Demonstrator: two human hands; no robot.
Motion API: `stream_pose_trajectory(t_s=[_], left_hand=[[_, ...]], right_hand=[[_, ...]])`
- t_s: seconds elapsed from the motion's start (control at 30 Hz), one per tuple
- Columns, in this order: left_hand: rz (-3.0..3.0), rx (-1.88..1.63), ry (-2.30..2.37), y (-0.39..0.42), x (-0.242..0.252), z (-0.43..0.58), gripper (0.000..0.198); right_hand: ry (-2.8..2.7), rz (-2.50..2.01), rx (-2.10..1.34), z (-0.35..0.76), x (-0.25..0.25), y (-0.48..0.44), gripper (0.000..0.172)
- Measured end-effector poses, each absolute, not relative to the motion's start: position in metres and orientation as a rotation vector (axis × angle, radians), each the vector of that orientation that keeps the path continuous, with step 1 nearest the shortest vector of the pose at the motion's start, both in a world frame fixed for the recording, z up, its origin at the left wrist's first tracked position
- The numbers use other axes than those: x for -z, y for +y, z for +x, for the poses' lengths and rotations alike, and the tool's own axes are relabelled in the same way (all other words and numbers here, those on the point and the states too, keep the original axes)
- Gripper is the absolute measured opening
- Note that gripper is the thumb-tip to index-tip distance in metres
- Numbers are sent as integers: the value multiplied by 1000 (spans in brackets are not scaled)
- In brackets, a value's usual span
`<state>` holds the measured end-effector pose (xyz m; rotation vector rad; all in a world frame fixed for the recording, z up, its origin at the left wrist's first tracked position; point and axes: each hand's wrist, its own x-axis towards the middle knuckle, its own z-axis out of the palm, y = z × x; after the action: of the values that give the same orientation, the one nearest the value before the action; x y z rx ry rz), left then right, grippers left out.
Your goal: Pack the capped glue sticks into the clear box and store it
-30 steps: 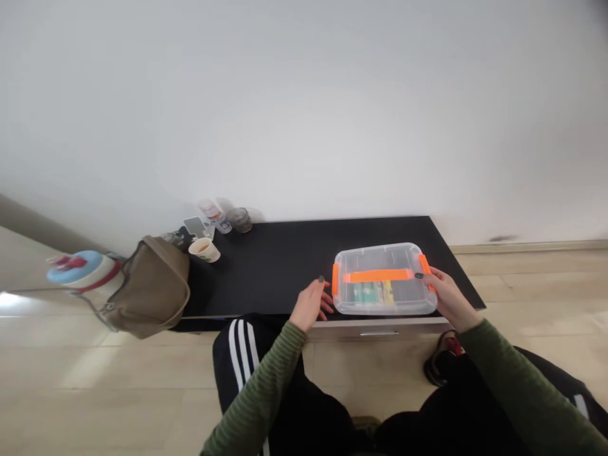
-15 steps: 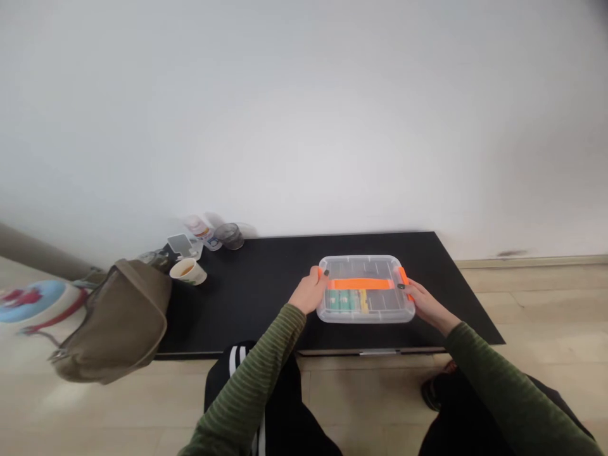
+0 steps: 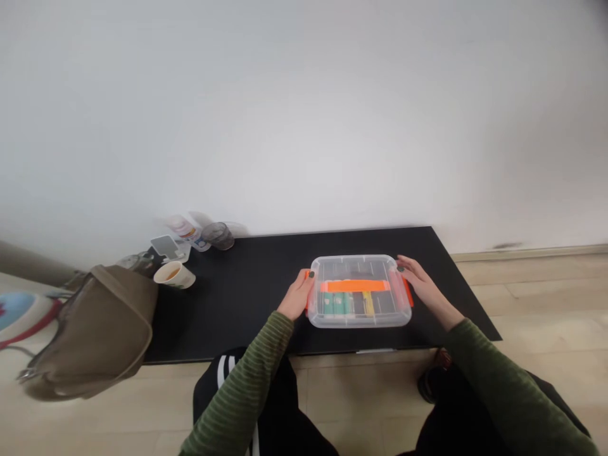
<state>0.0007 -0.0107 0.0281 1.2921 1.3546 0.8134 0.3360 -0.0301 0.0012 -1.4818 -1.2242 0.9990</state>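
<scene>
A clear plastic lidded box (image 3: 358,310) with orange side clips and an orange strap (image 3: 354,285) across the lid sits on the black table top. Green and yellow items (image 3: 342,304) show through its walls. My left hand (image 3: 297,294) grips the box's left side at the clip. My right hand (image 3: 422,288) has its fingertips on the upper right rim, beside the right clip. The box's contents are partly hidden by the strap.
On the black table top (image 3: 228,323), a paper cup (image 3: 173,275), a dark glass (image 3: 217,235), a bottle (image 3: 183,229) and a phone-like device (image 3: 164,246) stand at the back left. An olive bag (image 3: 90,335) overhangs the left end. A wall rises behind.
The box has slid away from the table's front edge, toward the wall. My left hand has moved from beside the box onto its left side. The view has shifted.
</scene>
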Motion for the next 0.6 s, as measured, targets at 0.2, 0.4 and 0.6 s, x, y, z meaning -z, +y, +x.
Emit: stream_pose_trajectory(t_s=[0.2,0.4,0.6], left_hand=[[1258,-883,1337,-19,-25,5,48],[1339,-975,1340,-17,-19,2,46],[1303,-1034,1412,-10,-17,1,49]], right_hand=[[-1474,-1539,-874,313,-18,-24,52],[-1496,-1537,-659,306,-30,-26,46],[-1163,-1079,-778,298,-55,-32,38]])
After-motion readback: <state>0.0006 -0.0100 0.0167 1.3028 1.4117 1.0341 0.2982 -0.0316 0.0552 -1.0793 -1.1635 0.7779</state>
